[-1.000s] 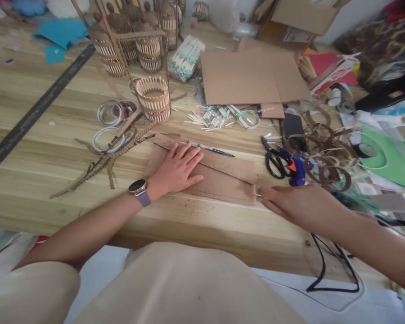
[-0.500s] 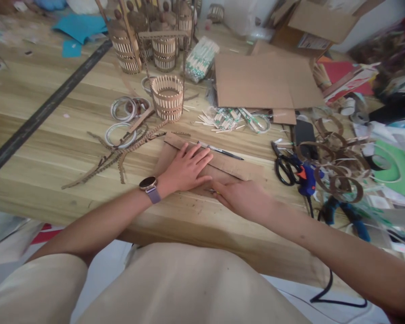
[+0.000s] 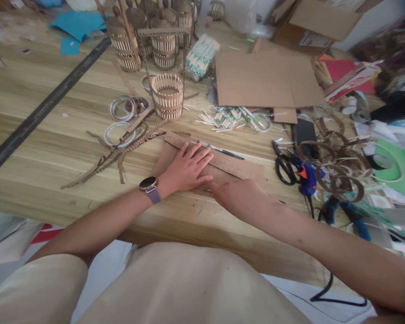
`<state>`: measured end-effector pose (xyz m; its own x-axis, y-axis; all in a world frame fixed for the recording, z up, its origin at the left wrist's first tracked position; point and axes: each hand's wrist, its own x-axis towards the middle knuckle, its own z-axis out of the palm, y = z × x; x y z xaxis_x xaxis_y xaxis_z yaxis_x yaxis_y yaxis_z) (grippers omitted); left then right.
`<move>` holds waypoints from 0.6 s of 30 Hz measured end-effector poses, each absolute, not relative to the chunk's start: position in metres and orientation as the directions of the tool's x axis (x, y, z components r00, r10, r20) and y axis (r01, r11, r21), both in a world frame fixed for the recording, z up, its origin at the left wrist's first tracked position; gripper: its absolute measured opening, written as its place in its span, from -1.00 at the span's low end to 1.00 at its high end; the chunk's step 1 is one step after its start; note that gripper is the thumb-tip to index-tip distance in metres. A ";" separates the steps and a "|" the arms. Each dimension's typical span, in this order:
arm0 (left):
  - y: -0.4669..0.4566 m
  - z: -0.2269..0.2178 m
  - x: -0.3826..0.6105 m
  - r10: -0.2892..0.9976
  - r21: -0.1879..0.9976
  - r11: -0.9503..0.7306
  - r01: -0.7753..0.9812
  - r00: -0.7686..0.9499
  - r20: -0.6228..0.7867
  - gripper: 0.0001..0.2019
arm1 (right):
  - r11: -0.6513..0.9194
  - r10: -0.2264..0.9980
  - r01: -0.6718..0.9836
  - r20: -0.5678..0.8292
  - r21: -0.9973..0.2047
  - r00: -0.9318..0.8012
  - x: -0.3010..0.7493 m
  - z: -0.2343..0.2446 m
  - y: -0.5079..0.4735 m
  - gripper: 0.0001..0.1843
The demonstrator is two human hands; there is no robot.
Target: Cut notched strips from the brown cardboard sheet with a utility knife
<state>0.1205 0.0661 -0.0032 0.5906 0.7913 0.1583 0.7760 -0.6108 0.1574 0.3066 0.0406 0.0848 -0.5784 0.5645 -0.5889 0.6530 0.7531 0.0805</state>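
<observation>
My left hand lies flat with fingers spread on a long brown cardboard piece near the table's front edge. A watch is on that wrist. My right hand rests on the near edge of the same cardboard, fingers drawn together, its tip touching my left thumb. Whatever it pinches is hidden. A thin black pen lies along the cardboard's far edge, just beyond my left fingers.
Scissors and a blue glue gun lie to the right among cardboard rings. Stick baskets, tape rolls and jagged cardboard strips sit to the left and behind. Flat cardboard sheets lie farther back.
My right hand has slid leftward along the cardboard's near edge, from its right end to beside my left thumb. My left hand has stayed pressed flat.
</observation>
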 end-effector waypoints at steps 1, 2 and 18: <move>0.066 -0.003 0.120 0.791 0.158 -0.611 0.775 0.591 0.160 -0.33 | 0.760 0.560 0.641 -0.607 0.105 -0.564 0.304 0.087 0.041 -0.53; 0.066 -0.003 0.120 0.790 0.159 -0.612 0.775 0.591 0.160 -0.34 | 0.765 0.559 0.631 -0.622 0.130 -0.549 0.302 0.088 0.041 -0.50; 0.067 -0.002 0.117 0.786 0.169 -0.618 0.768 0.600 0.147 -0.35 | 0.742 0.616 0.631 -0.601 0.227 -0.509 0.367 0.084 0.030 -0.55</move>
<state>0.1174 0.0668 -0.0018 0.6003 0.7862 0.1466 0.7679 -0.6179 0.1691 0.3671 0.0304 0.0837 -0.5087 0.6162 -0.6013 0.6307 0.7421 0.2269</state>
